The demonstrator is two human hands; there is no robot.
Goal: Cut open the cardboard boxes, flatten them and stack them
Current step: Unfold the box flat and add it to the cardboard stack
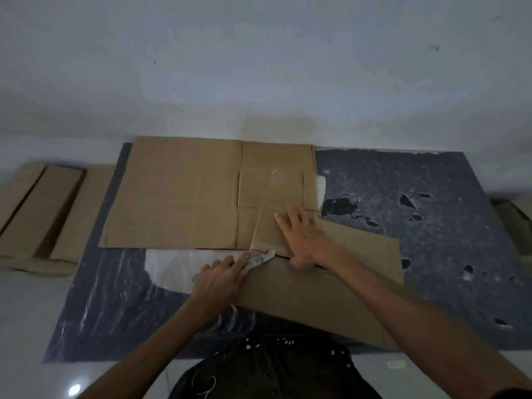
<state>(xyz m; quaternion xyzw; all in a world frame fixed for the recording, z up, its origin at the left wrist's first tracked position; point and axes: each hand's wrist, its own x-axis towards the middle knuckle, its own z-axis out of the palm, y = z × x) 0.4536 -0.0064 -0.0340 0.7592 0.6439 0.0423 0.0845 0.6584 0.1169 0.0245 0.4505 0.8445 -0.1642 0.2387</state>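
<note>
Both hands are down on the cardboard. Your left hand (218, 276) is wrapped around the box cutter (259, 259), forefinger laid along its top. The pale body of the tool points away from you and to the right, and a bit of green shows at its back end by your wrist. Its tip sits right at the seam where the near cardboard panel (316, 292) meets the big flattened box (178, 197) beyond it.

Your right hand (299, 237) grips nothing. It lies flat with the fingers spread, pressing down on the brown board just right of the blade, thumb at the seam. Between the two hands a thin flap (257, 228) stands up on edge, running away from the cutter.

That flattened box lies opened out on the dark mat (431, 226), its far edge close to the wall (259, 67). The near panel slants from the seam back towards you and off to the right. A white sheet (172, 266) peeks out from under the box's near edge, just left of your knife hand. The mat is scuffed, with black patches on its right side.

Off to the left, on the pale floor (26, 312), sits a stack of flattened boxes (37, 211). Another piece of cardboard (515, 217) pokes in at the far right edge, but it is too cut off to tell whether it is folded.
</note>
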